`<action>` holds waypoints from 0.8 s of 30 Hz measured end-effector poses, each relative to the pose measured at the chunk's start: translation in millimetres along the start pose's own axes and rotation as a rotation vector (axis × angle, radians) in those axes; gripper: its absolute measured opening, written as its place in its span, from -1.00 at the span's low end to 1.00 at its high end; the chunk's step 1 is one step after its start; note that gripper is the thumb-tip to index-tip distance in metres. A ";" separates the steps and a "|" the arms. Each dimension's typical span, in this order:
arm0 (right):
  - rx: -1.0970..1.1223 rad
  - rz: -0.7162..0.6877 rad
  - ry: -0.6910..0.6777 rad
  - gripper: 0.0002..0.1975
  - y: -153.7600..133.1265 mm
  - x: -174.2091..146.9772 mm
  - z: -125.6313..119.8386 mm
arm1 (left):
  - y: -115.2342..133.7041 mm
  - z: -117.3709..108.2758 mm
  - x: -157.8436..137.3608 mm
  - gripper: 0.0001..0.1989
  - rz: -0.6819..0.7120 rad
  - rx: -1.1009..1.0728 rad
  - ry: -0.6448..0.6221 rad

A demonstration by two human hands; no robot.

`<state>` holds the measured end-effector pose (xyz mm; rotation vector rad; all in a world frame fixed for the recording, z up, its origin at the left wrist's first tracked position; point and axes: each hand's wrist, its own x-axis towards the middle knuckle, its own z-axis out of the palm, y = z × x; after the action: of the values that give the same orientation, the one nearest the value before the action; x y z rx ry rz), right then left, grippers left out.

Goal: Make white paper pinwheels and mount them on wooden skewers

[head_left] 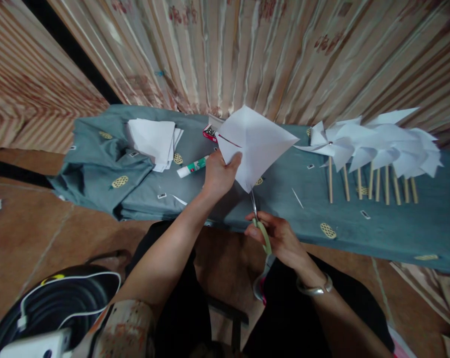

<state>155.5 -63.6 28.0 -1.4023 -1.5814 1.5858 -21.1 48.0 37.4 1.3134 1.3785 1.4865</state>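
Note:
My left hand (222,174) pinches a white paper square (260,141) near its left side, thumb on top. The sheet is held corner-down, with faint creases and one slit running in from its left corner. My right hand (277,236) grips scissors (264,233) by their light green handle. Their metal blades point up and meet the sheet's bottom corner; how far apart the blades are I cannot tell. Just left of my left hand lies a green and white glue stick (192,167). Behind the sheet, partly hidden, sits a small red box (210,133) of metal bits.
White paper pinwheels (381,144) on wooden sticks (387,185) overlap in a row at the right. A stack of white paper (152,140) lies at the left on the teal cloth (310,219). A striped curtain (225,54) hangs behind. A black round stool (60,308) holds a white cable.

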 end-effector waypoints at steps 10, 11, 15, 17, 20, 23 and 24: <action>0.129 0.049 0.004 -0.54 -1.4 3.3 4.0 | -4.5 6.1 -3.1 -0.78 -0.018 -0.047 -0.014; 0.134 0.047 0.007 -0.54 -1.3 3.5 4.3 | -3.6 6.3 -3.2 -0.79 -0.031 -0.062 -0.009; 0.154 0.038 0.022 -0.54 -0.5 4.1 5.3 | 0.0 7.8 -4.6 -0.84 -0.090 -0.129 0.003; 0.165 0.039 0.027 -0.54 -0.8 4.2 5.8 | 1.1 8.6 -5.5 -0.85 -0.096 -0.137 -0.003; 0.198 0.055 0.034 -0.53 -2.5 4.6 6.4 | 2.1 9.3 -6.8 -0.85 -0.069 -0.096 -0.008; 0.232 0.062 0.037 -0.53 -5.0 5.6 7.2 | 2.4 9.6 -7.8 -0.86 -0.016 -0.033 -0.021; 0.237 0.061 0.040 -0.53 -5.7 6.0 7.5 | 2.1 9.7 -8.0 -0.87 0.000 -0.020 -0.026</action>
<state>145.0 -60.2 29.9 -1.3547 -1.2908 1.7070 -9.7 42.4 37.0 1.3154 1.3436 1.4746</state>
